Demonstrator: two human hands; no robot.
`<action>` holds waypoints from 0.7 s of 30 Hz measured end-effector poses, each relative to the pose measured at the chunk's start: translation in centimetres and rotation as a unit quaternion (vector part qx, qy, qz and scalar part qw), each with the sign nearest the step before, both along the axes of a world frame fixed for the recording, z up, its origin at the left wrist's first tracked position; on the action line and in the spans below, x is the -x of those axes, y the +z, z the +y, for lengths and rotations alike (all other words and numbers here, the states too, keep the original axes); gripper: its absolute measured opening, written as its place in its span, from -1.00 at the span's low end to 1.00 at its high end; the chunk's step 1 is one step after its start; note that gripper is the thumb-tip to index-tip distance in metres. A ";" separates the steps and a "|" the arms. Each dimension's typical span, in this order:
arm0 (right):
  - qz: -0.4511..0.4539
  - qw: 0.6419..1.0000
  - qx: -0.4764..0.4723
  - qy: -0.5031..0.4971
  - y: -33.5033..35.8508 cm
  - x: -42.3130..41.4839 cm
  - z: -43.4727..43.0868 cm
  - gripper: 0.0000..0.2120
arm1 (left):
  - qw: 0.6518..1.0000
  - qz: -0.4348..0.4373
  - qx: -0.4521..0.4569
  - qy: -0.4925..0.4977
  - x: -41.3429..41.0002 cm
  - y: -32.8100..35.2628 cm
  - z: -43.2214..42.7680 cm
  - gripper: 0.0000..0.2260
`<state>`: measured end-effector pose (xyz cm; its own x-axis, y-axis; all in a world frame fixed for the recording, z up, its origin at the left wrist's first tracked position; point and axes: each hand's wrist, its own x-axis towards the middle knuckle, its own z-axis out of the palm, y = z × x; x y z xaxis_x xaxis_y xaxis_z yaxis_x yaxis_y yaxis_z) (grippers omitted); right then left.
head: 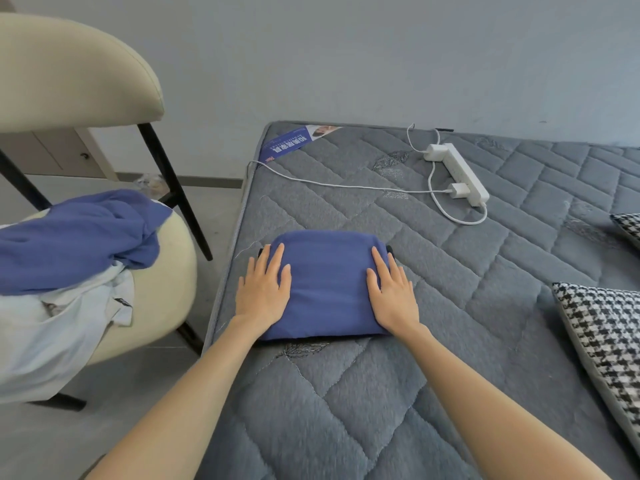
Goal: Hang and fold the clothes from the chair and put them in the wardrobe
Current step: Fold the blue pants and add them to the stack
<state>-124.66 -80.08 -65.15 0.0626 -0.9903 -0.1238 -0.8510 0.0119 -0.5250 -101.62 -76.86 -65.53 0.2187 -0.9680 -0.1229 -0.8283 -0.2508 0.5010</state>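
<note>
Currently the folded blue garment [329, 285] sits near the left edge of the bed [381, 393]. On it, the left hand [265, 292] presses the left side and the right hand [393, 296] the right side. Fingers straight, grip wide on both, holding nothing. Just left of the bed, the chair [169, 271] carries a crumpled blue cloth [76, 244] over a pale garment [41, 341]. Farther back on the bed: white power strip [457, 173]. Right edge: houndstooth pillow [606, 341].

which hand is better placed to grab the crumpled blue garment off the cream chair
Probably left: left hand presses the folded blue cloth on the side nearest the crumpled blue garment on the cream padded chair; right hand would cross over.
</note>
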 end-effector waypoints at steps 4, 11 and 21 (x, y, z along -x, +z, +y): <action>0.109 0.994 -0.007 0.015 2.3 0.5 -0.1 -0.49 | 0.999 -0.015 -0.034 -0.009 -1.1 1.5 0.7 -0.50; 0.089 0.988 0.113 0.061 8.0 -2.4 1.4 -0.51 | 0.997 -0.030 0.068 -0.001 -3.7 5.9 3.4 -0.52; -0.004 0.970 0.177 0.165 13.0 -11.4 5.7 -0.63 | 0.989 -0.029 0.126 0.076 -12.1 9.1 10.3 -0.59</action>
<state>-113.23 -74.40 -52.13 0.3825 -0.8970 0.2216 -0.7737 -0.4421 -0.4538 -89.48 -66.60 -56.43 0.3642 -0.9215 0.1350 -0.8194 -0.2482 0.5168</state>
